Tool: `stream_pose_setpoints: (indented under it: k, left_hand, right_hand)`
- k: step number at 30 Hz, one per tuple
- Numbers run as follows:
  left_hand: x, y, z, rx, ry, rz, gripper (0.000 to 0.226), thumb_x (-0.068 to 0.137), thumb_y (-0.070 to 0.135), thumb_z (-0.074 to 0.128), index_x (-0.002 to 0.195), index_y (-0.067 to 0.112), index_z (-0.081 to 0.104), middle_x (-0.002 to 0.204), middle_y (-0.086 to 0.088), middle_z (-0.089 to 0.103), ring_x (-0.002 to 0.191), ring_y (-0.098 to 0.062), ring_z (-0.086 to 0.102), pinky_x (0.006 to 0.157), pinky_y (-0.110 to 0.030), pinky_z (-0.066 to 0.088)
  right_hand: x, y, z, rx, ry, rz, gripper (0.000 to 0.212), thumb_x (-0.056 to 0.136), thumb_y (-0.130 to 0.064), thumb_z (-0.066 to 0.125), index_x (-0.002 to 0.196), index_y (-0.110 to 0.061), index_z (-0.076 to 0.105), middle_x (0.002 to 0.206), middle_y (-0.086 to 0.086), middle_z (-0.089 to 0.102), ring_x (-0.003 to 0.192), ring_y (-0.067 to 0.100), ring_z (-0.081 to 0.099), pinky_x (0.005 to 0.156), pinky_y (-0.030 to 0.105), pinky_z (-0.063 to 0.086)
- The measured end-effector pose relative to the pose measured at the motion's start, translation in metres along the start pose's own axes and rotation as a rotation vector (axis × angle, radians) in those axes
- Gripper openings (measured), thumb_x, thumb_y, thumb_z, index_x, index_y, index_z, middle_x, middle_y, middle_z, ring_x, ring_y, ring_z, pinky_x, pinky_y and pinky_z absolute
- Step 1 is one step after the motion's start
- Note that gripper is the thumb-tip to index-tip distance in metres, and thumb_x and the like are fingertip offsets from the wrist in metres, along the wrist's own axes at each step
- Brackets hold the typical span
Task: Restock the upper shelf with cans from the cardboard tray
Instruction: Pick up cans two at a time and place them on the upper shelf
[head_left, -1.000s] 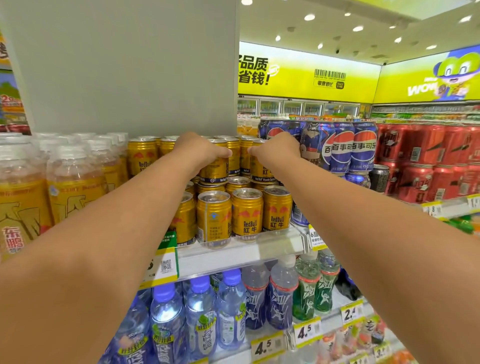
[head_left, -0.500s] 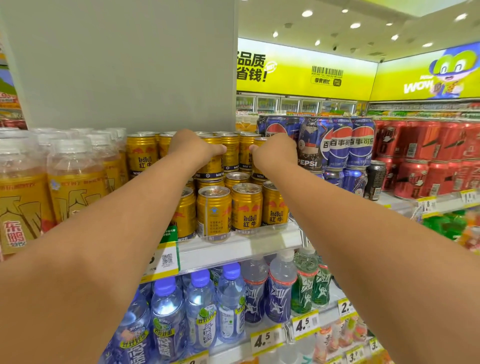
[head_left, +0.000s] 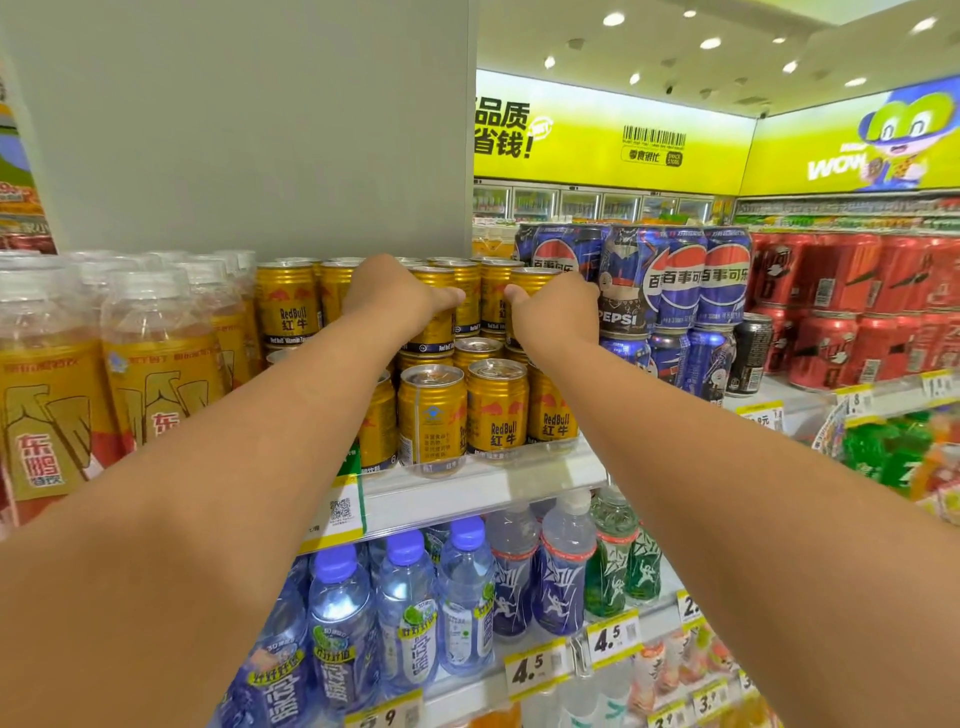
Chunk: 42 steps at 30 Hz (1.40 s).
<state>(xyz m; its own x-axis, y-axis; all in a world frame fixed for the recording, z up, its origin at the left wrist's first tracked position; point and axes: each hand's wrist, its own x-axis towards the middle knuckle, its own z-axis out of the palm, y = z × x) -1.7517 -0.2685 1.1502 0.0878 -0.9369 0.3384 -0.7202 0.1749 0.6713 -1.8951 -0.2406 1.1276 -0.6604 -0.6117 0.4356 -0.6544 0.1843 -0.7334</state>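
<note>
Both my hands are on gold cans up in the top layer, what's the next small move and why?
Probably ease both cans straight down and let go. The left hand grips one gold can and the right hand another, each in the second layer over the front-row cans. They look level with their neighbours, so they seem nearly seated.

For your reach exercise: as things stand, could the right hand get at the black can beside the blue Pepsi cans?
Probably yes. The black can stands at the shelf front with nothing before it, but the right hand holds a gold can.
</note>
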Motion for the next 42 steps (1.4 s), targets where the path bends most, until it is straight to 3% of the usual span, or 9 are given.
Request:
stream_pose_setpoints:
  k: [5,11,14,17,19,21,23,26,42]
  left_hand:
    - [-0.002,-0.008,0.0,-0.009,-0.01,0.043,0.096,0.072,0.061,0.077,0.142,0.004,0.043,0.143,-0.012,0.051,0.127,-0.033,0.053,0.086,-0.04,0.049]
    - [-0.011,-0.02,0.001,0.195,-0.034,0.177,0.1,0.078,0.077,0.056,0.143,0.003,0.039,0.138,-0.015,0.053,0.121,-0.034,0.055,0.077,-0.038,0.045]
    - [-0.018,-0.027,-0.005,0.341,-0.102,0.195,0.105,0.079,0.079,0.051,0.148,0.002,0.032,0.144,-0.017,0.049,0.126,-0.036,0.051,0.091,-0.042,0.048]
    - [-0.026,-0.04,-0.015,0.486,-0.147,0.229,0.115,0.073,0.087,0.042,0.154,0.008,0.021,0.153,-0.015,0.039,0.135,-0.037,0.043,0.105,-0.049,0.043]
    - [-0.034,-0.047,-0.023,0.556,-0.175,0.264,0.114,0.073,0.09,0.035,0.155,0.013,0.022,0.156,-0.011,0.036,0.139,-0.035,0.039,0.108,-0.05,0.04]
    - [-0.048,-0.05,-0.028,0.594,-0.217,0.282,0.106,0.077,0.088,0.029,0.156,0.018,0.022,0.159,-0.007,0.032,0.143,-0.033,0.033,0.112,-0.049,0.036]
    - [-0.063,-0.052,-0.032,0.615,-0.233,0.289,0.107,0.074,0.092,0.019,0.156,0.023,0.022,0.159,-0.004,0.031,0.144,-0.032,0.031,0.113,-0.05,0.034]
    - [-0.085,-0.052,-0.04,0.627,-0.194,0.285,0.117,0.062,0.099,0.007,0.155,0.03,0.025,0.158,-0.003,0.034,0.143,-0.033,0.033,0.111,-0.052,0.035]
    - [-0.293,-0.143,0.011,0.684,-0.149,0.09,0.088,0.081,0.084,0.033,0.151,0.03,0.034,0.155,-0.003,0.038,0.141,-0.028,0.036,0.107,-0.047,0.037]
  right_hand:
    - [-0.005,0.002,0.0,0.025,-0.037,0.033,0.07,0.092,-0.047,0.065,0.138,-0.001,0.041,0.14,0.018,0.042,0.11,0.034,0.061,0.084,0.041,0.051]
    - [-0.018,0.001,-0.011,-0.157,-0.148,-0.005,0.075,0.097,-0.047,0.055,0.142,0.008,0.034,0.136,0.022,0.049,0.116,0.034,0.059,0.087,0.04,0.053]
    - [-0.028,0.006,-0.023,-0.332,-0.264,-0.185,0.047,0.101,-0.045,0.045,0.1,0.0,0.058,0.092,0.011,0.063,0.081,0.026,0.063,0.061,0.032,0.046]
    - [-0.039,0.012,-0.04,-0.424,-0.298,-0.288,0.052,0.101,-0.049,0.043,0.066,-0.012,0.042,0.064,0.004,0.046,0.053,0.018,0.043,0.046,0.029,0.034]
    - [-0.045,0.016,-0.054,-0.483,-0.339,-0.34,0.053,0.101,-0.052,0.04,0.071,-0.01,0.05,0.069,0.007,0.053,0.058,0.02,0.049,0.05,0.03,0.039]
    - [-0.051,0.024,-0.066,-0.543,-0.419,-0.399,0.059,0.101,-0.056,0.038,0.11,-0.003,0.062,0.106,0.017,0.065,0.091,0.028,0.061,0.072,0.036,0.05]
    - [-0.056,0.035,-0.078,-0.544,-0.474,-0.464,0.074,0.099,-0.061,0.037,0.147,-0.004,0.041,0.147,0.017,0.047,0.132,0.033,0.047,0.102,0.042,0.043]
    - [-0.062,0.053,-0.092,-0.499,-0.509,-0.55,0.081,0.097,-0.065,0.034,0.154,-0.007,0.029,0.161,0.011,0.029,0.151,0.029,0.019,0.117,0.046,0.027]
    - [-0.226,0.186,-0.072,-0.209,-0.675,-0.743,0.055,0.097,-0.052,0.051,0.126,-0.005,0.052,0.131,0.013,0.051,0.127,0.029,0.045,0.098,0.038,0.039]
